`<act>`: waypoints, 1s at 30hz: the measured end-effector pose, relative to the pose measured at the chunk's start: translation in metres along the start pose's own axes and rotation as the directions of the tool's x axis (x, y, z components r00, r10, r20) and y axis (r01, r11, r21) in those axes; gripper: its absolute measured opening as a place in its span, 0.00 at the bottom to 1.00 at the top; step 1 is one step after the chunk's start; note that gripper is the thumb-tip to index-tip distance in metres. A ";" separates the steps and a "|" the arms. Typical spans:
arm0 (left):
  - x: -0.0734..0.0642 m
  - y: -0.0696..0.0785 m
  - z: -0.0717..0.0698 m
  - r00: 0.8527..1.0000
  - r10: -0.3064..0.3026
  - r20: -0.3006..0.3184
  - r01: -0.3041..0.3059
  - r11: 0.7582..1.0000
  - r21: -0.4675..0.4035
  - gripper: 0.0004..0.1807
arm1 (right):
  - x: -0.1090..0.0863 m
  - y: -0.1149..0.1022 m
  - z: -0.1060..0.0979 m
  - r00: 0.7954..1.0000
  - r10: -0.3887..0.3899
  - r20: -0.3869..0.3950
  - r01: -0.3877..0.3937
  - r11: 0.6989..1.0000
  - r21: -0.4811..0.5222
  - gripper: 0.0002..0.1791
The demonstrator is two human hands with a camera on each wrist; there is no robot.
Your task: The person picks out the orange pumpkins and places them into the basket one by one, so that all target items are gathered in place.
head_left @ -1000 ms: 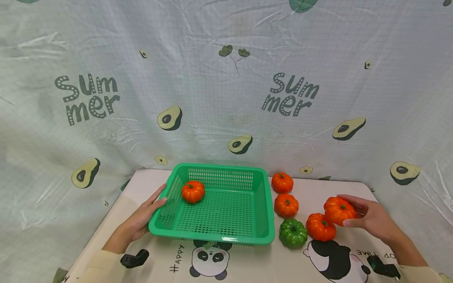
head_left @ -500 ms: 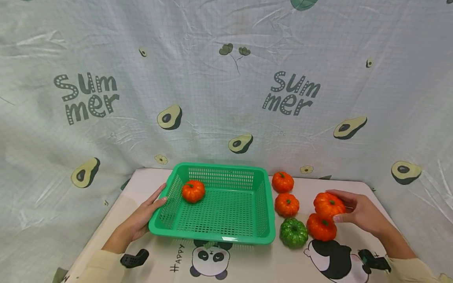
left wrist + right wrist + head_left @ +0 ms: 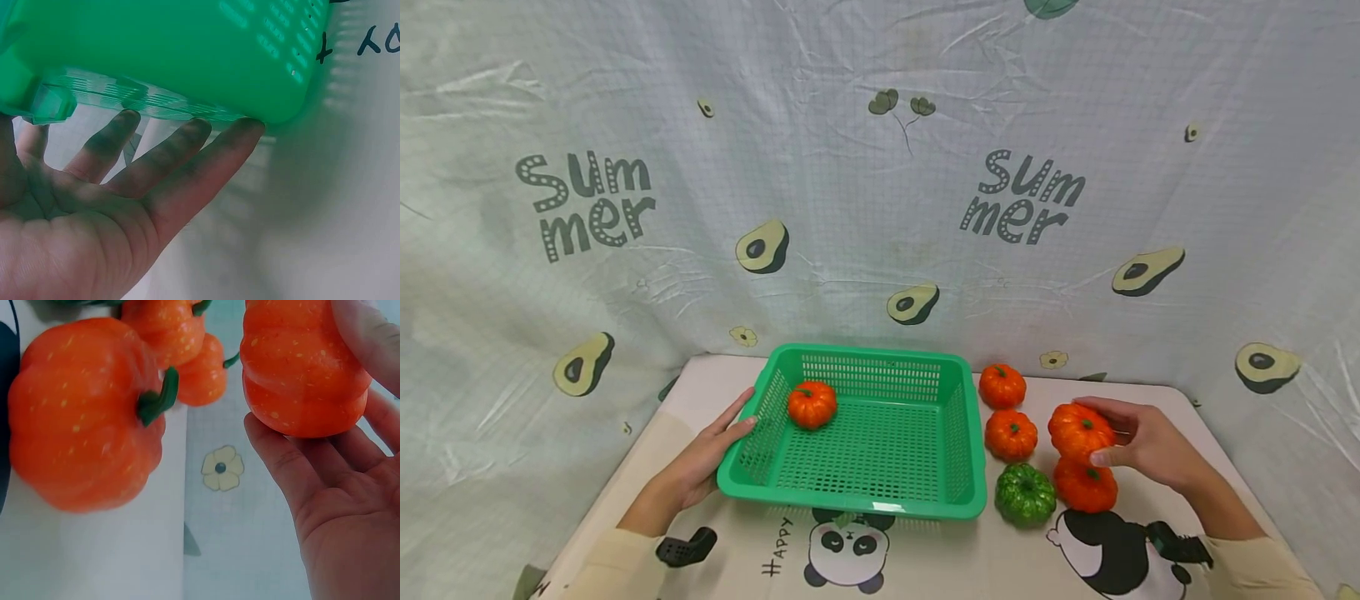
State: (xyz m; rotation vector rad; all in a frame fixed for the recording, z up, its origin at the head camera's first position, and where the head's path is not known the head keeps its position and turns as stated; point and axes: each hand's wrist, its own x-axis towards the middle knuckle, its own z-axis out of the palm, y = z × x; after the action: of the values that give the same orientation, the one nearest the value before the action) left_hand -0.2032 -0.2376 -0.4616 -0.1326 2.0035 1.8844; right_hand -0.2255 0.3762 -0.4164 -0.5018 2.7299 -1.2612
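My right hand (image 3: 1138, 442) holds a small orange pumpkin (image 3: 1081, 432) between thumb and fingers. It is raised just above a second orange pumpkin (image 3: 1086, 485), overlapping it in the head view. In the right wrist view the held pumpkin (image 3: 305, 369) sits against the fingers, and a pumpkin with a green stem (image 3: 87, 415) stands beside it. My left hand (image 3: 703, 454) rests at the left side of a green plastic basket (image 3: 850, 504). In the left wrist view its straight fingers (image 3: 187, 162) touch the basket's outer wall (image 3: 187, 56). One orange pumpkin (image 3: 812, 405) lies inside the basket, near its left wall.
Right of the basket stand two more orange pumpkins (image 3: 1002, 386) in a line with a green pumpkin (image 3: 1026, 495). The white table (image 3: 970, 558) bears a printed panda and other drawings. Behind it hangs a pale curtain (image 3: 850, 183) with avocado prints.
My right hand has moved left with the orange pumpkin, from the right of the standing pumpkin to above and behind it. The left hand and basket have stayed in place.
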 end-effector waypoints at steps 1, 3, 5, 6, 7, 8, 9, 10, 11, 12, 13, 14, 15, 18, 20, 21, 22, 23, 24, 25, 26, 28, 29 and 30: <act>0.000 0.000 0.000 1.000 -0.001 0.000 0.001 1.000 0.000 0.41 | 0.001 -0.001 0.001 1.000 -0.007 0.006 0.007 1.000 0.006 0.43; 0.000 0.001 0.000 1.000 -0.003 -0.001 0.003 1.000 0.001 0.41 | 0.004 -0.003 0.002 1.000 -0.017 0.017 0.017 1.000 0.012 0.42; 0.000 0.001 0.000 1.000 -0.004 -0.002 0.004 1.000 -0.001 0.41 | 0.006 -0.006 0.003 1.000 -0.017 0.018 0.017 1.000 0.021 0.42; 0.001 0.001 0.000 1.000 -0.005 -0.002 0.005 1.000 -0.001 0.41 | 0.008 -0.007 0.004 1.000 -0.020 0.021 0.019 1.000 0.025 0.42; 0.001 0.001 0.000 1.000 -0.005 -0.001 0.005 1.000 0.000 0.41 | 0.009 -0.008 0.004 0.999 -0.024 0.024 0.023 0.999 0.024 0.42; 0.001 0.001 0.000 1.000 -0.004 -0.001 0.004 1.000 -0.001 0.41 | 0.010 -0.010 0.005 0.999 -0.027 0.025 0.026 0.999 0.024 0.41; 0.001 0.001 0.000 1.000 -0.005 -0.001 0.005 1.000 -0.001 0.41 | 0.011 -0.011 0.005 0.999 -0.030 0.026 0.029 0.999 0.024 0.41; 0.001 0.001 0.000 1.000 -0.005 0.000 0.005 1.000 -0.001 0.41 | 0.012 -0.012 0.006 0.999 -0.033 0.026 0.033 0.999 0.028 0.41; 0.001 0.001 -0.001 1.000 -0.005 0.001 0.005 1.000 -0.001 0.41 | 0.013 -0.013 0.007 0.999 -0.042 0.032 0.041 0.999 0.034 0.41; 0.001 0.000 -0.001 1.000 -0.005 0.000 0.005 1.000 -0.002 0.41 | 0.015 -0.014 0.007 0.998 -0.044 0.035 0.043 0.998 0.041 0.41; 0.001 0.000 -0.001 1.000 -0.006 0.000 0.006 1.000 -0.002 0.41 | 0.016 -0.015 0.009 0.998 -0.049 0.039 0.047 0.998 0.048 0.41; 0.001 0.000 -0.001 1.000 -0.005 0.000 0.005 1.000 -0.003 0.41 | 0.017 -0.016 0.010 0.998 -0.053 0.042 0.051 0.997 0.057 0.41; 0.001 0.000 -0.001 1.000 -0.004 0.000 0.004 1.000 -0.003 0.41 | 0.018 -0.017 0.011 0.997 -0.059 0.046 0.056 0.996 0.063 0.41; 0.001 0.000 -0.001 1.000 -0.002 0.000 0.002 1.000 -0.003 0.41 | 0.021 -0.020 0.013 0.996 -0.071 0.058 0.067 0.995 0.073 0.40; 0.001 0.000 0.000 1.000 -0.002 0.002 0.002 1.000 -0.003 0.41 | 0.023 -0.023 0.015 0.995 -0.080 0.061 0.075 0.994 0.074 0.40; 0.001 0.000 0.000 1.000 -0.001 0.002 0.001 1.000 -0.002 0.41 | 0.024 -0.024 0.015 0.995 -0.083 0.061 0.078 0.994 0.072 0.40; 0.001 0.000 0.000 1.000 0.000 0.001 0.000 1.000 -0.001 0.41 | 0.024 -0.024 0.016 0.994 -0.086 0.062 0.081 0.994 0.072 0.40; 0.001 0.000 0.000 1.000 0.000 0.002 0.000 1.000 0.000 0.41 | 0.025 -0.025 0.017 0.994 -0.091 0.063 0.086 0.994 0.073 0.40; 0.001 0.000 0.000 1.000 0.000 0.002 0.000 1.000 0.000 0.41 | 0.026 -0.026 0.018 0.993 -0.096 0.061 0.092 0.993 0.070 0.40; 0.001 0.000 0.000 1.000 0.001 0.003 -0.001 1.000 -0.001 0.41 | 0.026 -0.027 0.019 0.993 -0.101 0.058 0.097 0.993 0.068 0.40; 0.001 0.000 0.000 1.000 0.002 0.003 -0.002 1.000 -0.002 0.41 | 0.028 -0.027 0.020 0.993 -0.106 0.057 0.102 0.993 0.064 0.40; 0.002 0.000 0.000 1.000 0.002 0.001 -0.002 1.000 -0.002 0.41 | 0.030 -0.028 0.021 0.991 -0.118 0.056 0.115 0.992 0.055 0.40; 0.002 0.000 -0.001 1.000 0.001 0.001 -0.001 1.000 -0.003 0.41 | 0.031 -0.029 0.022 0.991 -0.122 0.055 0.119 0.991 0.055 0.40; 0.002 0.000 -0.001 1.000 0.001 0.000 -0.001 1.000 -0.003 0.41 | 0.032 -0.029 0.023 0.991 -0.125 0.055 0.122 0.991 0.054 0.40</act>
State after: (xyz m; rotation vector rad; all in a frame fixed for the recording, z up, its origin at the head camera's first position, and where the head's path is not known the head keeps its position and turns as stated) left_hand -0.2050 -0.2379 -0.4623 -0.1327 2.0011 1.8877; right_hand -0.2433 0.3315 -0.4082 -0.7005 2.6482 -1.3167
